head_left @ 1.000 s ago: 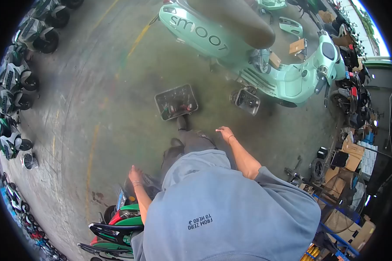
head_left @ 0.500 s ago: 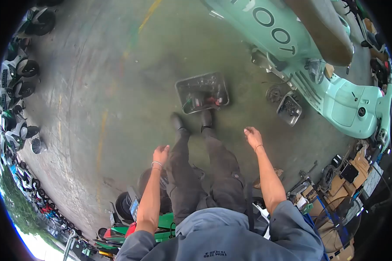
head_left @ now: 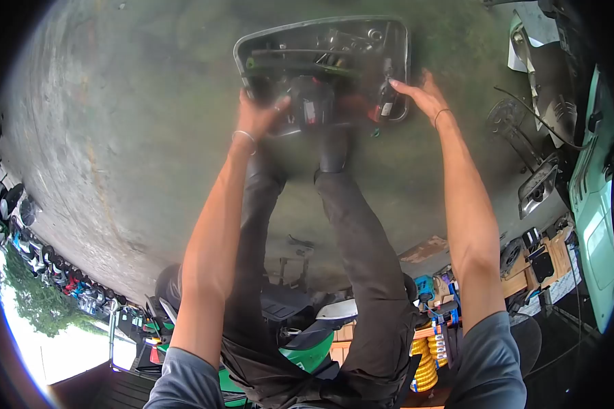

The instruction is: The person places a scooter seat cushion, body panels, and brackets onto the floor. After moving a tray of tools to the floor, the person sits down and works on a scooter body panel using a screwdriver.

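Observation:
A metal-rimmed tray (head_left: 320, 22) lies in front of my boots, close to the floor; I cannot tell whether it is lifted. Inside it are a long dark bar (head_left: 300, 52), several metal parts (head_left: 348, 41), a black object with a pale label (head_left: 312, 102) that looks like a power tool, and a red-and-black item (head_left: 386, 108). My left hand (head_left: 259, 114) is closed over the tray's left side, thumb inward. At the right rim, my right hand (head_left: 424, 97) has its thumb over the edge and its fingers outside.
To the right lie a small metal tray (head_left: 539, 187) and round metal parts (head_left: 506, 116), near a mint-green scooter body (head_left: 597, 204). Behind my legs stands a green vehicle (head_left: 310, 354). Cardboard (head_left: 556, 255) sits at the lower right, and parked motorbikes (head_left: 61, 269) line the left.
I have bent down over the tray, which now appears much larger. Both hands have moved from hanging beside my legs to the tray's two sides.

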Motion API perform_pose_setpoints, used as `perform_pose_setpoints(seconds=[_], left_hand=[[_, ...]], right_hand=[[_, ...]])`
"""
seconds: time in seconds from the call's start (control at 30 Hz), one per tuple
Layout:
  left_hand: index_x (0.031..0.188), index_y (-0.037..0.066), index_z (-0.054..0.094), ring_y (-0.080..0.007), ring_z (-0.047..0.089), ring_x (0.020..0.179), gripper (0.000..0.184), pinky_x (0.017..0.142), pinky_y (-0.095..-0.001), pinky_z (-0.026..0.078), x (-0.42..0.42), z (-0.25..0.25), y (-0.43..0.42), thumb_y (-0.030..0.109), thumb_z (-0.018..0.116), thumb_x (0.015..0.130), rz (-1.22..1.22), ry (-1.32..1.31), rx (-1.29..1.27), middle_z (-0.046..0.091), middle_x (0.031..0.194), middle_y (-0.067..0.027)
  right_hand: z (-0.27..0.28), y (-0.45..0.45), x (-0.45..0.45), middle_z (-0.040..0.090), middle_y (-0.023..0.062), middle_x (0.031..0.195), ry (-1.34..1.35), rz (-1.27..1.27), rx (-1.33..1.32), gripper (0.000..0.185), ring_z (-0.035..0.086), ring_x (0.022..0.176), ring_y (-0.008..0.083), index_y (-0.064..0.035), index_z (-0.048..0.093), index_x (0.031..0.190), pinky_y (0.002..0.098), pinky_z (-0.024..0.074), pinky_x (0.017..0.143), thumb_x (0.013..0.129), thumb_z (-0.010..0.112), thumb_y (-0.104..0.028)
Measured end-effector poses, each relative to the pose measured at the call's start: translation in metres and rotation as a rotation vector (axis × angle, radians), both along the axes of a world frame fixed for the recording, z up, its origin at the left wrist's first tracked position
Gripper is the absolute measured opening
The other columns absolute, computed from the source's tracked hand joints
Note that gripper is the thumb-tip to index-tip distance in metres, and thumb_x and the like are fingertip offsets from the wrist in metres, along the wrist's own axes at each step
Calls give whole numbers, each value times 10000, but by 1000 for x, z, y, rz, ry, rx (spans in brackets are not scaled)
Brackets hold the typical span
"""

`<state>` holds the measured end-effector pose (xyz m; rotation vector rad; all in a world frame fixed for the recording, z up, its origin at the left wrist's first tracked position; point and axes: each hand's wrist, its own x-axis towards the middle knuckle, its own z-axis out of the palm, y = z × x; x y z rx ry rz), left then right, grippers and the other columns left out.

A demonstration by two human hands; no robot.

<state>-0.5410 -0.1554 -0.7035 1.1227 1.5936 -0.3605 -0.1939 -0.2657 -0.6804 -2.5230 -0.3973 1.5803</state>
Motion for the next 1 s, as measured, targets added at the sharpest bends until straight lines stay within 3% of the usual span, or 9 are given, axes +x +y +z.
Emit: perform_pose_setpoints(seconds=[0.07,0.17,0.37,0.4,0.5,0.63,0.77,0.87,1.0], left_hand=[[1367,-119,204,-318,509,1151,1101,975,-352,417,-8,-34,-20,549,740,676,22,-74,308,453,1268,-292],[1352,-137,226,-295,552,1090,1093,940,-341,440,-14,-30,-8,542,748,674,195,-86,65,500,1217,-264],[1264,-140,393,-285,568,1073,935,889,-340,457,-8,-6,21,537,712,702,77,-15,-37,547,1183,-251],[1257,-140,405,-280,576,1058,926,876,-335,462,-6,2,23,540,706,706,83,-4,-36,553,1175,-247],[1191,-114,502,-251,605,977,822,825,-322,476,-13,18,18,540,685,728,108,13,-18,602,1096,-218],[1280,-135,387,-175,554,835,959,750,-306,479,-40,60,14,571,704,714,97,-30,-46,573,1028,-149],[1273,-124,401,-212,574,938,911,765,-315,490,-62,132,7,583,657,758,96,51,-77,558,1104,-178],[1134,-118,513,-95,482,599,770,521,-223,389,-72,200,-1,560,635,791,125,49,8,539,724,-41],[967,-27,579,-68,419,573,545,476,-230,316,-56,306,2,509,554,873,56,-55,16,466,672,15]], right_hand=[[-10,3,-3,337,286,1380,88,-36,-14,1182,366,1293,347,67,134,1409,381,298,1076,585,812,-442],[-26,2,-6,348,268,1382,174,1,12,1122,349,1303,354,65,158,1403,408,281,1077,620,797,-421],[-22,1,-12,413,295,1306,145,-81,-25,1108,413,1250,362,87,206,1368,395,315,1051,553,850,-301],[-28,-7,-17,472,260,1221,86,-133,20,976,489,1157,337,96,346,1235,370,376,1000,502,874,-275],[-21,-30,-28,480,250,1207,104,-193,56,974,498,1142,335,100,360,1229,370,396,980,488,879,-260],[31,-45,-58,473,258,1227,17,-144,59,997,490,1159,346,111,341,1247,369,388,1003,510,883,-284],[109,-54,-82,465,252,1245,-13,-141,50,973,467,1183,346,108,390,1227,371,375,1015,502,889,-307],[166,-76,-90,453,265,1252,49,-220,58,948,437,1203,359,101,424,1203,382,365,1020,495,886,-328],[263,-107,-99,463,269,1221,52,-347,135,941,443,1177,374,97,438,1194,397,372,1005,483,882,-331]])
